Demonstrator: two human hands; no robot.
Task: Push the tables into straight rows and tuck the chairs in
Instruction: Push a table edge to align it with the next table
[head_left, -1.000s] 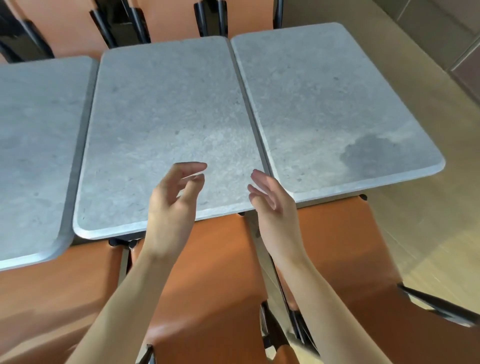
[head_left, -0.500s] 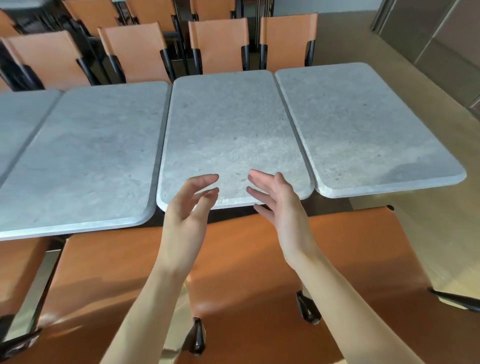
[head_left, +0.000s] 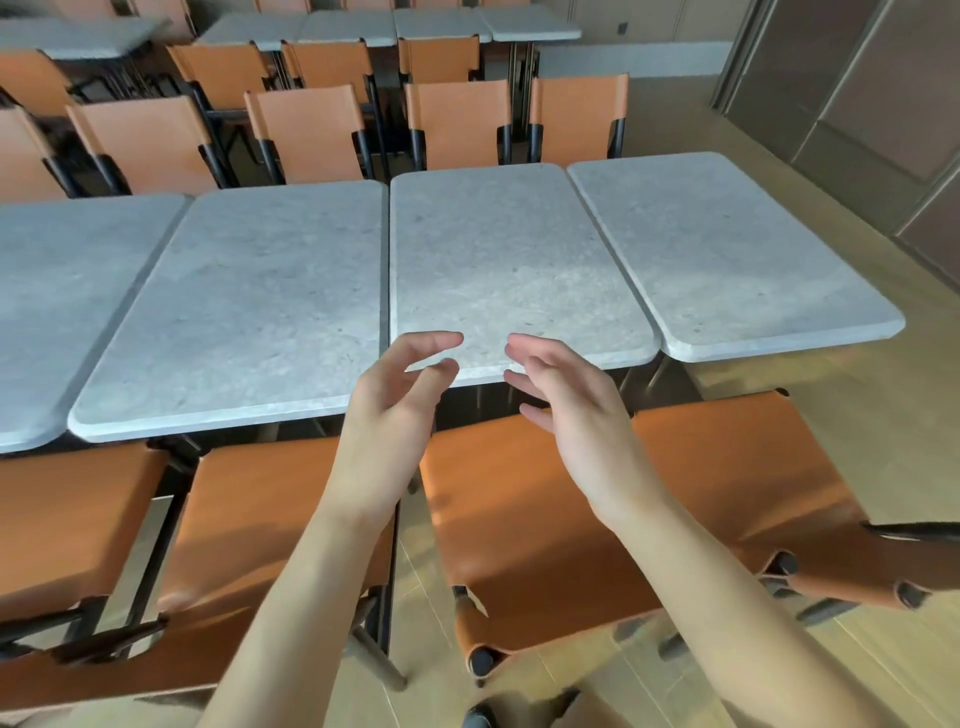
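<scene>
A row of grey stone-topped tables runs across the view: a middle table (head_left: 509, 260), a rightmost table (head_left: 727, 249) and a wider table to the left (head_left: 249, 301). The middle table's near edge sits a little farther back than its left neighbour's. Orange leather chairs stand on the near side, one (head_left: 519, 519) below my hands and one (head_left: 249, 519) to the left. My left hand (head_left: 400, 410) and my right hand (head_left: 571, 410) hover over the near edge of the middle table, fingers loosely spread, holding nothing and touching nothing.
More orange chairs (head_left: 457, 124) line the far side of the row, with another row of tables (head_left: 441, 23) behind them. Brown wall panels (head_left: 857, 104) stand at the right. Wooden floor (head_left: 857, 415) lies open to the right of the tables.
The view has drawn back and lifted, so more tables and far chairs show. Both hands stay raised and empty, side by side in front of me.
</scene>
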